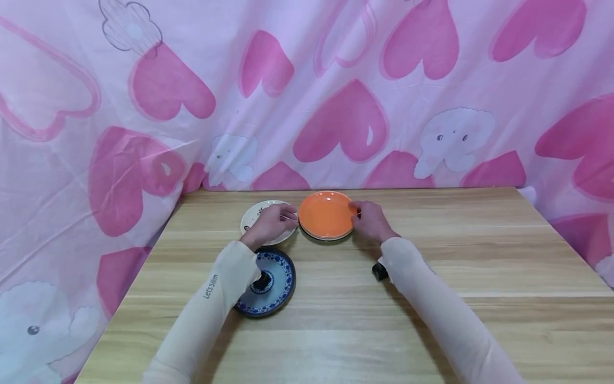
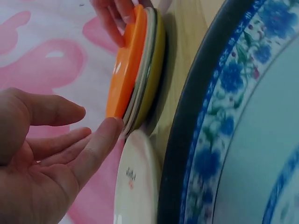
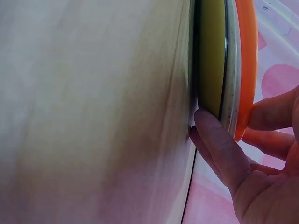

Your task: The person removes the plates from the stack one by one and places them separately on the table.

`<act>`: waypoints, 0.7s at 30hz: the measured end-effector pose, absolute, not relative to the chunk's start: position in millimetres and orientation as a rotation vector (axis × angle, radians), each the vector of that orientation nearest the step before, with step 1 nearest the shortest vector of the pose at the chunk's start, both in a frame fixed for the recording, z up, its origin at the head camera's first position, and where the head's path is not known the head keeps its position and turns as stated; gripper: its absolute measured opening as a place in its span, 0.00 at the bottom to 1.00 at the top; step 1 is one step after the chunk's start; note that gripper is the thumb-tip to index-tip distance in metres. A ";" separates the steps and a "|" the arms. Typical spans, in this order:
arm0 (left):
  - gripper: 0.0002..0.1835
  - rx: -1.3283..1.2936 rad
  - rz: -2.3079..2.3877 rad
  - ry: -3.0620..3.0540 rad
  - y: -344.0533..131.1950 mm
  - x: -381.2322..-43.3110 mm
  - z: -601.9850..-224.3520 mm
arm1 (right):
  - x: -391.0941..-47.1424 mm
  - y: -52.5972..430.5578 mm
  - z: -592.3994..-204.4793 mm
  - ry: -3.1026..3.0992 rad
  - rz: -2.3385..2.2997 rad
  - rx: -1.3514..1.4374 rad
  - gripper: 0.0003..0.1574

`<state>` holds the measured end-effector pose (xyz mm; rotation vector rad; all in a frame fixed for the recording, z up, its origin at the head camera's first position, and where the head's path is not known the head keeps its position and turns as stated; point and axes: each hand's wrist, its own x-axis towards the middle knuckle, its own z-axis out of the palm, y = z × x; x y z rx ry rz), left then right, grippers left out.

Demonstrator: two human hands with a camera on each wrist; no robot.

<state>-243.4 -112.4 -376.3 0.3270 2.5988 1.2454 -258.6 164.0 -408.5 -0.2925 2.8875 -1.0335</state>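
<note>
An orange plate (image 1: 328, 213) tops a stack at the table's back. Beneath it the right wrist view shows a pale speckled plate (image 3: 230, 79) and a yellow one (image 3: 211, 60). My right hand (image 1: 370, 220) grips the right edge of this stack, thumb low at the yellow plate's side and fingers on the orange rim. Over a white plate with small dark drawings (image 1: 252, 216) reaches my left hand (image 1: 271, 224). Its fingers are loosely extended and hold nothing; in the left wrist view the thumb tip (image 2: 111, 126) is right at the stack's left edge.
Nearer me on the left lies a blue-and-white floral plate (image 1: 283, 277) with a dark rim, partly under my left sleeve. A small black object (image 1: 380, 271) shows beside my right sleeve. Pink heart-patterned cloth (image 1: 340, 122) hangs behind the wooden table (image 1: 336, 330).
</note>
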 end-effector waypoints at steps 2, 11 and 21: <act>0.21 0.317 1.226 2.589 -108.1 -242.7 -378.7 | -257.1 163.4 -409.7 2.881 -1.038 -0.291 0.29; 0.24 0.265 1.169 2.610 -98.5 -241.9 -380.3 | -254.5 164.2 -410.3 2.885 -1.056 -0.275 0.29; 0.23 0.194 1.211 2.624 -94.8 -248.9 -386.7 | -255.2 166.3 -408.4 2.857 -1.081 -0.285 0.29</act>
